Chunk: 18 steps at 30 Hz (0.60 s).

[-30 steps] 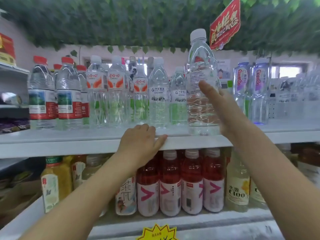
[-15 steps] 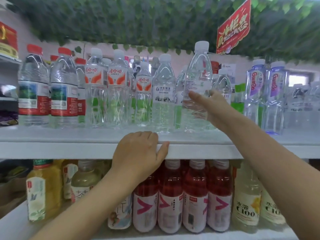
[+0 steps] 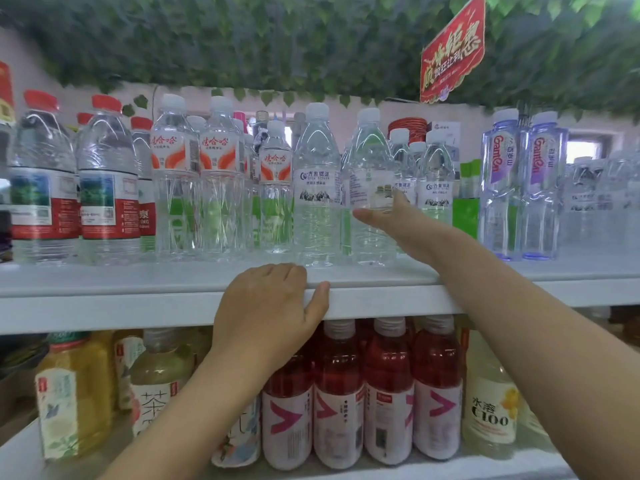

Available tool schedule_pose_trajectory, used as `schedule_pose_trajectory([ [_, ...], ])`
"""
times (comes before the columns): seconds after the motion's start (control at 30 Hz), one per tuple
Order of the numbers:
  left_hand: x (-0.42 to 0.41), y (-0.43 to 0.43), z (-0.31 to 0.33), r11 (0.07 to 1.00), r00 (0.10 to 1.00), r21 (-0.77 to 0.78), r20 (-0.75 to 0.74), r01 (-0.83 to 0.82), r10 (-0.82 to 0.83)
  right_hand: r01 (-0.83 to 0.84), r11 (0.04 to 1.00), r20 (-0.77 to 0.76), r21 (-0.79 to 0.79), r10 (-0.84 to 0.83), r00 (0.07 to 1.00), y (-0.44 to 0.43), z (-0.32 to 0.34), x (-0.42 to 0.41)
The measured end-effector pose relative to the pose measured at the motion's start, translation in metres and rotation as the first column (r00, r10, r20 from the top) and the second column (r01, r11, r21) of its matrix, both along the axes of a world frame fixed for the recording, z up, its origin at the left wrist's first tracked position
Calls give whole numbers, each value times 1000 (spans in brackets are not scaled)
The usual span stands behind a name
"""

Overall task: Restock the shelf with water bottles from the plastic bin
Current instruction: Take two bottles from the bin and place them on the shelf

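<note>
Green leaves (image 3: pixel 277 39) hang over the shelf (image 3: pixel 104 306), and a red sign (image 3: pixel 452 53) dangles from them at upper right. Along the top board, from the left, stand red-capped bottles (image 3: pixel 107 174), orange-label bottles (image 3: pixel 173 168), a mountain-label bottle (image 3: pixel 317 174), and far to the right two purple bottles (image 3: pixel 502 174). Smaller bottles (image 3: pixel 434 174) with the same mountain label stand further back, behind the right forearm. On the board below are a yellow drink (image 3: pixel 69 393), a tea bottle (image 3: pixel 156 393), a row of red drinks (image 3: pixel 339 393) and a C100 bottle (image 3: pixel 491 410). The left forearm crosses in front of the tea bottle and the leftmost red drinks.

The bottle (image 3: pixel 370 157) stands about upright in the front row of the top board, just right of the mountain-label bottle, with its base level with that neighbour's (its white cap sits slightly lower than the neighbour's).

The right grip (image 3: pixel 398 216) holds this bottle at label height. The thumb lies across the front under the label and the fingers reach round the right side, partly seen through the clear plastic.

The left grip (image 3: pixel 266 313) holds the front lip of the top board, right below the mountain-label bottle. Its fingers are bent over the top edge and the thumb presses on the front face.
</note>
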<state>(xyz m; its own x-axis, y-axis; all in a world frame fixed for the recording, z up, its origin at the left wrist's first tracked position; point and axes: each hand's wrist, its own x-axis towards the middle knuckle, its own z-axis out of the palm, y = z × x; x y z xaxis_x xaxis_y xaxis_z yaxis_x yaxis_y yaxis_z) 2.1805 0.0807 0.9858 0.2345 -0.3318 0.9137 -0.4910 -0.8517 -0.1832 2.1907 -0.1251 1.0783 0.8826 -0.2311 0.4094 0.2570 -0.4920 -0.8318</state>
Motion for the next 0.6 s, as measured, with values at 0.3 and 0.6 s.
schedule_pose_trajectory([
  [0.3,1,-1,-1,1000,1000,-11,-8,-14,14,-112,989,-43,98,117,992,-26,-7,-9],
  [0.6,0,-1,-1,1000,1000,-12,-15,-12,12,252,947,65,-200,-244,968,-3,-12,0],
])
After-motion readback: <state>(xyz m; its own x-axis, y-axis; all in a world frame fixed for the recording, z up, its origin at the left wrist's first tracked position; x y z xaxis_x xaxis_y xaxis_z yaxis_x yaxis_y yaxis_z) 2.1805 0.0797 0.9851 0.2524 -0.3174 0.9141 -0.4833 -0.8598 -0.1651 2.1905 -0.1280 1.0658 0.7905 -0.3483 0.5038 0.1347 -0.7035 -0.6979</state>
